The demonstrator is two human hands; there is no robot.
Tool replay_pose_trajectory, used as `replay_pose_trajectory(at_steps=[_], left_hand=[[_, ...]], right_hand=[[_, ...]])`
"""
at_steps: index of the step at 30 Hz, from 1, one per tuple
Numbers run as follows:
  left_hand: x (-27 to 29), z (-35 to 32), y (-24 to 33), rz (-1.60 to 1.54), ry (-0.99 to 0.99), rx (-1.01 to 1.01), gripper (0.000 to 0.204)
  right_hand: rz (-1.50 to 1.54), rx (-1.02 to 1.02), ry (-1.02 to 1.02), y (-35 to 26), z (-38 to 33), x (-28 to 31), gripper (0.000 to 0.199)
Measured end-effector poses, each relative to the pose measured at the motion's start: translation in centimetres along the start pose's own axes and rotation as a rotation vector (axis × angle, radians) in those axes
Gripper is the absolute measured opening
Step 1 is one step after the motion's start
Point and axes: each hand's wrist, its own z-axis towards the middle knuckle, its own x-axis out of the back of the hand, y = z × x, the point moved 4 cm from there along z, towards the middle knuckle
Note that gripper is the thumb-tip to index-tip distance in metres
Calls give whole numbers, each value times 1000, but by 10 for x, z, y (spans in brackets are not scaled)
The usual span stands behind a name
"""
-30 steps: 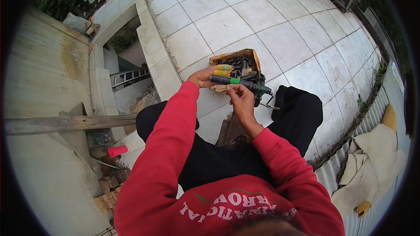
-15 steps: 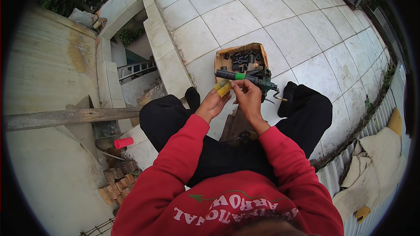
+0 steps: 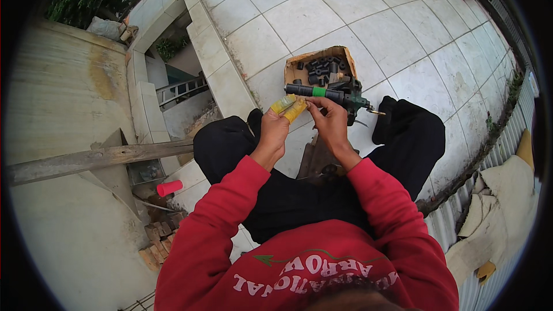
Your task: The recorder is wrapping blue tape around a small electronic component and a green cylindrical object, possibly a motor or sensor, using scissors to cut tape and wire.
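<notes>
Left hand point(image 3: 275, 129) and right hand point(image 3: 331, 125) meet, curled narrow — what they grip, I cannot tell; mottled yellow material point(image 3: 295, 109) shows at the left's one o'clock; beyond lies a green-banded black cylinder point(image 3: 302, 90).

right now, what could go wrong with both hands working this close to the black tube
The right hand is near the black tube, so a slip might bump the knuckles. The yellow material at the left hand could come loose. Knocking the box might scatter its black pieces.
</notes>
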Motion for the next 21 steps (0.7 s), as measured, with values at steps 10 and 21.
replay_pose_trajectory(at_steps=[10, 21], left_hand=[[4, 8, 2, 6, 21, -56, 31], [-1, 10, 12, -31, -4, -27, 30]], right_hand=[[-37, 144, -13, -4, -2, -3, 19], [-116, 107, -23, -6, 4, -4, 17]])
